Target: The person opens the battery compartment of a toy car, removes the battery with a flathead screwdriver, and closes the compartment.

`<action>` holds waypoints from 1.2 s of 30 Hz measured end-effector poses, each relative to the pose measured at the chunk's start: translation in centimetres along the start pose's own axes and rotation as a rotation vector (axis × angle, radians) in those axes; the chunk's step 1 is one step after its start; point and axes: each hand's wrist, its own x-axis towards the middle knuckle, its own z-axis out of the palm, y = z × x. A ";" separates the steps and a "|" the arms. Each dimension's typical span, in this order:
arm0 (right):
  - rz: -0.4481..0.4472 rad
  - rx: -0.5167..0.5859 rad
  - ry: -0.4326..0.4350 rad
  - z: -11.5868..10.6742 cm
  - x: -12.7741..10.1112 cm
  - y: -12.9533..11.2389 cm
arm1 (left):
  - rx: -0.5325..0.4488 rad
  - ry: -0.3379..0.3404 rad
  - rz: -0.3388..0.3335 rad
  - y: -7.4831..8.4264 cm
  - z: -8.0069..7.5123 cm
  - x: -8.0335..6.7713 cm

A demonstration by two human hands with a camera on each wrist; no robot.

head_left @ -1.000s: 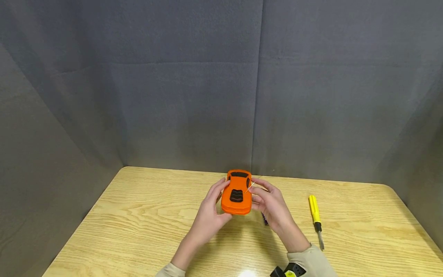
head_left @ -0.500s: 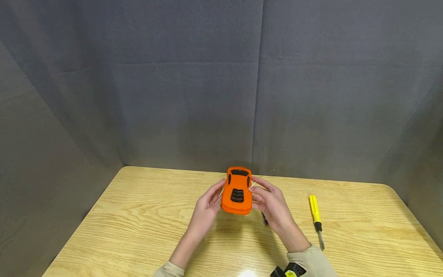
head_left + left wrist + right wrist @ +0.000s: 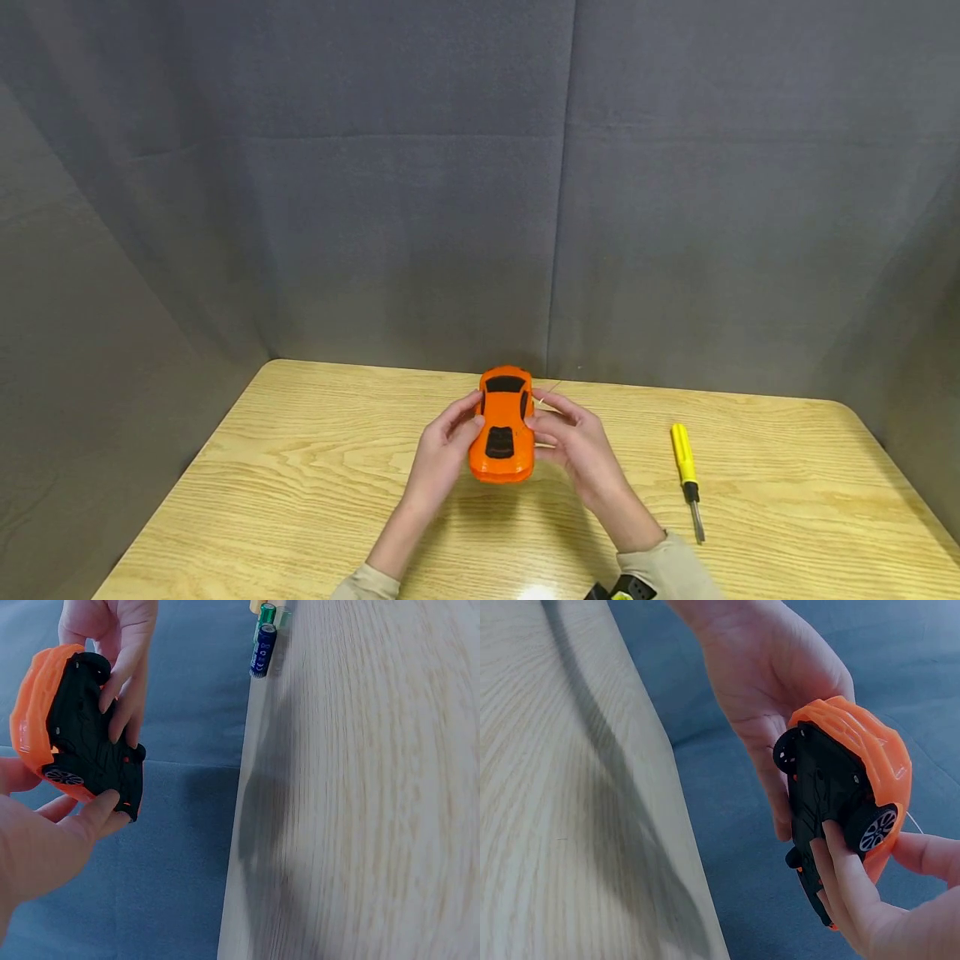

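Toy car (image 3: 502, 425) held clear of the table (image 3: 300, 492), at the centre of the head view, roof up and nose pointing away from the person. The left hand (image 3: 442, 454) grasps its left flank and the right hand (image 3: 573, 446) its right flank; both sets of fingers curl under the body. In the left wrist view the car (image 3: 71, 727) lies at the upper left, its black underside (image 3: 90, 735) turned to the camera, with right-hand fingers (image 3: 124, 697) laid across the chassis and the left thumb (image 3: 94, 814) set against the lower end. In the right wrist view the car (image 3: 847, 802) sits at the right of the frame, a right fingertip (image 3: 840, 862) pressed on the underside beside a wheel (image 3: 874, 825).

A yellow screwdriver (image 3: 686, 475) lies untouched on the table at the right of the head view, well apart from both hands. Two batteries (image 3: 262, 641) lie at the table edge at the top of the left wrist view.

Judged from this arrangement, the work stands at an early or middle stage: the car is in hand and the underside under the fingers, with the tool and the batteries lying apart on the table. Whether a battery cover on the underside is open or closed cannot be told. A thin pale wire (image 3: 549, 390) projects from the car's right side.
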 end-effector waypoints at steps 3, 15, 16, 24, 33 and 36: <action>-0.002 -0.026 0.005 0.1 0.0 0.2 | -0.009 0.003 -0.032 0.0 -0.1 0.1; -0.059 -0.230 0.019 0.7 -0.2 0.8 | 0.013 0.037 -0.090 -0.5 -0.1 0.5; -0.068 -0.256 0.023 0.9 -0.2 0.9 | 0.016 0.031 -0.091 -0.5 -0.1 0.4; -0.177 -0.473 0.023 1.6 -0.3 1.4 | 0.030 0.017 -0.096 -0.9 -0.1 0.2; -0.164 -0.597 -0.001 1.4 -0.4 1.8 | 0.065 -0.004 -0.105 -1.3 0.1 0.1; -0.180 -0.630 -0.014 1.3 -0.4 1.9 | 0.070 -0.020 -0.107 -1.4 0.3 0.1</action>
